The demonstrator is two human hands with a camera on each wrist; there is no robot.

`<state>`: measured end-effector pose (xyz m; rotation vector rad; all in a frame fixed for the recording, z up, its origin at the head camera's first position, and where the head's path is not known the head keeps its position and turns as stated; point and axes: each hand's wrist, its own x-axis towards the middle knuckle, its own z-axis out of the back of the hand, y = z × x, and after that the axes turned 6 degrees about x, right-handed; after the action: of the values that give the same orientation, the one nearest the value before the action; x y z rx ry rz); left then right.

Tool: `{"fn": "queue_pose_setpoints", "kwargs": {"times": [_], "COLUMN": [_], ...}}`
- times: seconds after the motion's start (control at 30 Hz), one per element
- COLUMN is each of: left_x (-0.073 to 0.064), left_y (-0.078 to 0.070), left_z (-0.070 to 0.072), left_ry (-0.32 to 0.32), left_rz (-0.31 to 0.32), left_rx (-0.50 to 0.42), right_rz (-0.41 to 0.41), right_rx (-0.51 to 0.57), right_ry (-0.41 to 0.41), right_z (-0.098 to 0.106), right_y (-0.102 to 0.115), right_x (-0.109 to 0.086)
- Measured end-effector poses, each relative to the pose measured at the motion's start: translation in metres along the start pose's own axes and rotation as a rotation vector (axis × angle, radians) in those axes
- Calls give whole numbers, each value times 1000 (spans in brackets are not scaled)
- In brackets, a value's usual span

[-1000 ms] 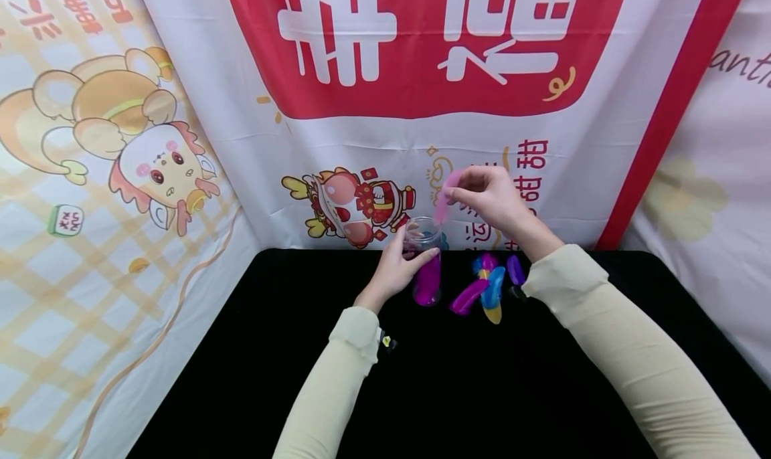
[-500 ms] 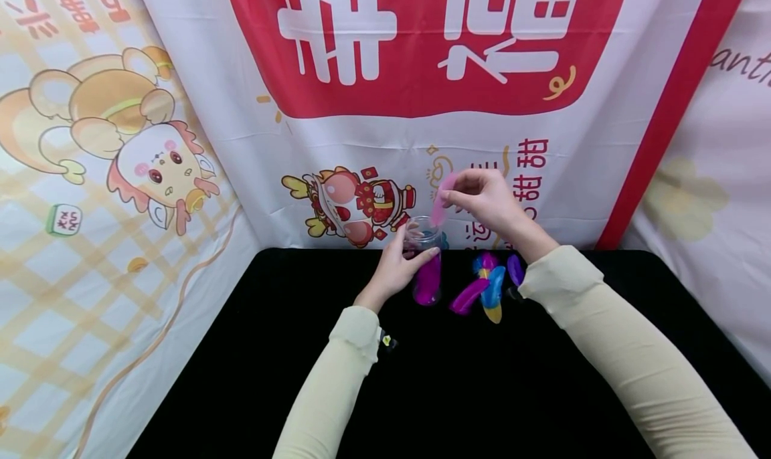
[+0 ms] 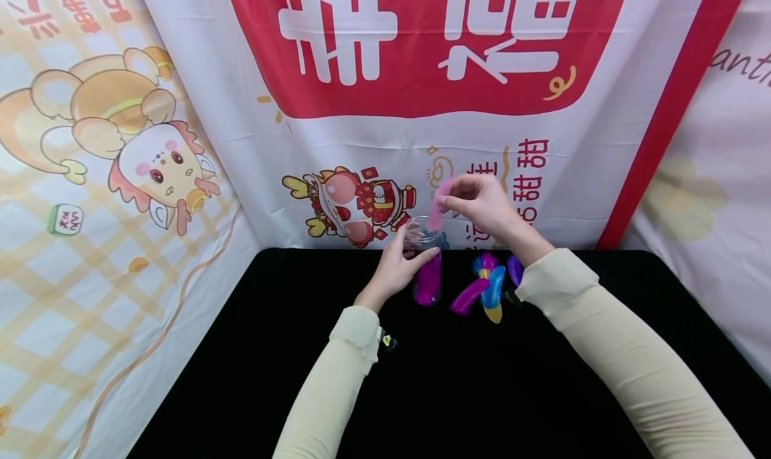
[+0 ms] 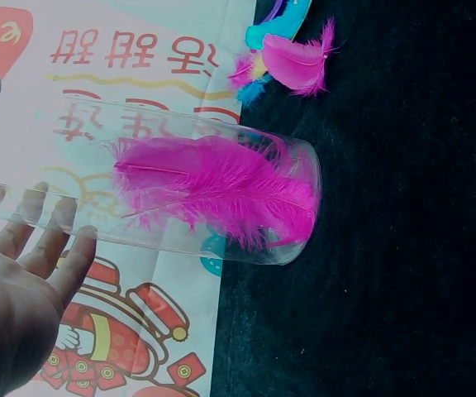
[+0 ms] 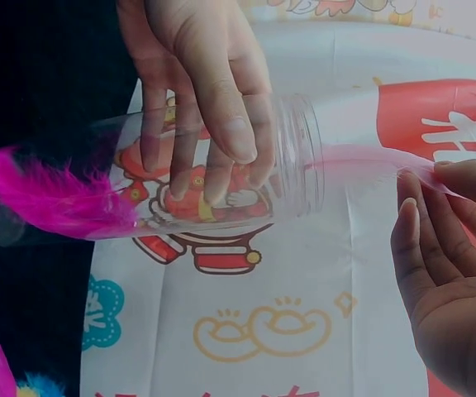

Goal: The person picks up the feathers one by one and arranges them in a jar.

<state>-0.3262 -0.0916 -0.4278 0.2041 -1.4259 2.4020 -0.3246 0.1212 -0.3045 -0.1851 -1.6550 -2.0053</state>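
A clear, tall jar (image 3: 429, 271) stands upright near the back edge of the black table. Magenta feathers (image 4: 221, 186) fill its lower part. My left hand (image 3: 394, 266) grips the jar around its upper half, thumb on the near side. Above the mouth, my right hand (image 3: 482, 199) pinches a pale pink feather (image 3: 442, 201) between thumb and fingertips. In the right wrist view the tip of this pink feather (image 5: 362, 159) reaches into the jar's open, threaded mouth.
Right of the jar lies a small pile of feathers (image 3: 494, 292) in blue, magenta and yellow, with a purple feather (image 3: 515, 270) beside it. Behind the black table (image 3: 458, 392) hangs a printed cloth (image 3: 253, 198). Another patterned cloth (image 3: 199, 298) hangs at the left.
My right hand has moved slightly left and down, bringing the pale pink feather's tip from above the rim into the jar's mouth. My left hand and the jar have stayed put.
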Motion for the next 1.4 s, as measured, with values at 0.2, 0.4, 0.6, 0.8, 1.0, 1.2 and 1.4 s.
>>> {"fn": "queue_pose_setpoints", "kwargs": {"times": [0.2, 0.4, 0.6, 0.8, 1.0, 1.2, 1.4], "left_x": [-1, -2, -1, -1, -1, -1, -1], "left_y": [0, -1, 0, 0, 0, 0, -1], "left_z": [0, 1, 1, 1, 0, 0, 1], "left_ry": [-2, 10, 11, 11, 9, 11, 12], "left_rz": [-12, -10, 2, 2, -7, -3, 0], "left_rx": [-1, -15, -19, -12, -9, -10, -6], "right_rz": [-18, -32, -36, -54, -70, -86, -95], "right_rx": [-6, -18, -33, -58, -56, -40, -49], "right_ry": [13, 33, 55, 51, 54, 63, 69], "right_z": [-2, -5, -6, -8, -8, -9, -9], "right_y": [-2, -3, -7, -10, -11, -11, -13], "right_x": [0, -1, 0, 0, -1, -2, -3]}}
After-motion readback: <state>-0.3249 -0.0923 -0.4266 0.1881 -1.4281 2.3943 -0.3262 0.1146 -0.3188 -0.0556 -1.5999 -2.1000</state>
